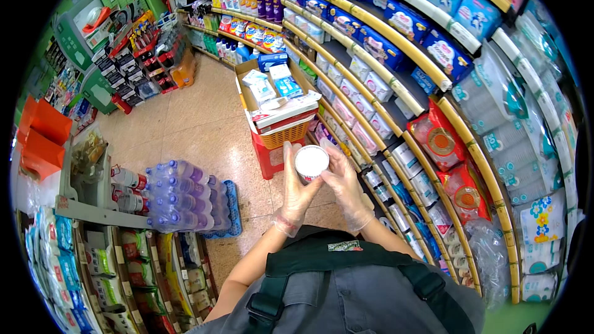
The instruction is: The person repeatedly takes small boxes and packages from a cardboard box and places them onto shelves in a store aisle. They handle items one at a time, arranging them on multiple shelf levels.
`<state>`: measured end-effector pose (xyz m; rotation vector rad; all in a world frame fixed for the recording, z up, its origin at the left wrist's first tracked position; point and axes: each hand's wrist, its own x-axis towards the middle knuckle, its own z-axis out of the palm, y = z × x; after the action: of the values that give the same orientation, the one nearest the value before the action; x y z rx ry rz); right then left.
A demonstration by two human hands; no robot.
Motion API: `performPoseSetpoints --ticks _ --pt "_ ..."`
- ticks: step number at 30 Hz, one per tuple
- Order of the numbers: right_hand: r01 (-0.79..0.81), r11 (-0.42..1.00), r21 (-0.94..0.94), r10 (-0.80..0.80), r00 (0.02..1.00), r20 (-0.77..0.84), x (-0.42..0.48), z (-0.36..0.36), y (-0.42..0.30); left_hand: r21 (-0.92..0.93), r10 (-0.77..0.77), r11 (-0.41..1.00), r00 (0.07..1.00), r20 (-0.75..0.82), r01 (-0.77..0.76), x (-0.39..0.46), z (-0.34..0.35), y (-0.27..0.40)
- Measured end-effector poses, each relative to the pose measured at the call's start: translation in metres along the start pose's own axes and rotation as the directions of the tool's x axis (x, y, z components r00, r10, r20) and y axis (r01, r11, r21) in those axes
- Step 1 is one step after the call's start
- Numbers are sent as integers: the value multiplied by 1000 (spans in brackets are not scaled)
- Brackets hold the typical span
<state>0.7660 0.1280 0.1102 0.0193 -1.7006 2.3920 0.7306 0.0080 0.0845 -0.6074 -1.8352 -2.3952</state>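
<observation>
A small round tub with a white lid (pixel 312 161) is held upright in front of my body, its top facing me. My left hand (pixel 297 188), in a clear disposable glove, grips the tub's left side. On the other side my right hand (pixel 344 183), gloved the same way, has its thumb and fingers against the rim. Just beyond the hands, an orange plastic basket (pixel 283 139) rests on a red plastic stool (pixel 263 155). A cardboard tray (pixel 248 88) on top of it carries several small boxes, among them a blue and white box (pixel 287 86).
Shelves with yellow-edged price rails (pixel 345 41) curve along the right, stocked with blue packs (pixel 401 21) and red bags (pixel 464 192). Shrink-wrapped bottles (pixel 178 195) stand on a blue plastic pallet (pixel 234 208) at left. Tiled floor (pixel 204 106) runs between. Drink packs (pixel 174 51) are stacked farther back.
</observation>
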Motion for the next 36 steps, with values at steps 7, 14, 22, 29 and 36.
performPoseSetpoints --ticks 7,14,22,29,36 --pt "362 618 -698 -223 932 286 64 32 -11 211 191 960 981 -23 -182 44 -31 -18" --pt "351 132 -927 124 922 366 157 28 2 481 119 850 967 225 -216 110 -21 -27" --pt "399 60 -915 40 915 401 258 -9 31 493 123 851 982 144 -179 163 -16 -55" --pt "-75 174 -982 316 949 -16 307 -60 38 533 62 835 986 158 -138 206 -44 -81" --pt "-388 455 -802 346 906 -242 278 -76 98 764 -226 645 958 177 10 320 -103 -122"
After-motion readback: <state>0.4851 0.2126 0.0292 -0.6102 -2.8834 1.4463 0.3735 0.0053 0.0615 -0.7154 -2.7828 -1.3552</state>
